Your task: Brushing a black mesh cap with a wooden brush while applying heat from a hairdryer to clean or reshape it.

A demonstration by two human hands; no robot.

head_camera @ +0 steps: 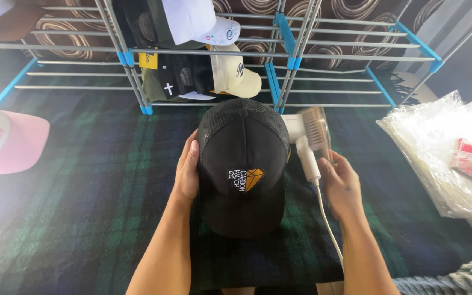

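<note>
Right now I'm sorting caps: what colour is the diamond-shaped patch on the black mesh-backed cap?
Orange-yellow diamond patch on the black cap, head view.

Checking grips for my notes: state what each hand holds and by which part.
Left hand grips the black cap by its left side. Right hand holds the white handheld steamer by its handle.

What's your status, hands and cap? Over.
Left hand grips the black cap by its side. Right hand holds the white corded steamer beside it. Nothing between them.
</note>
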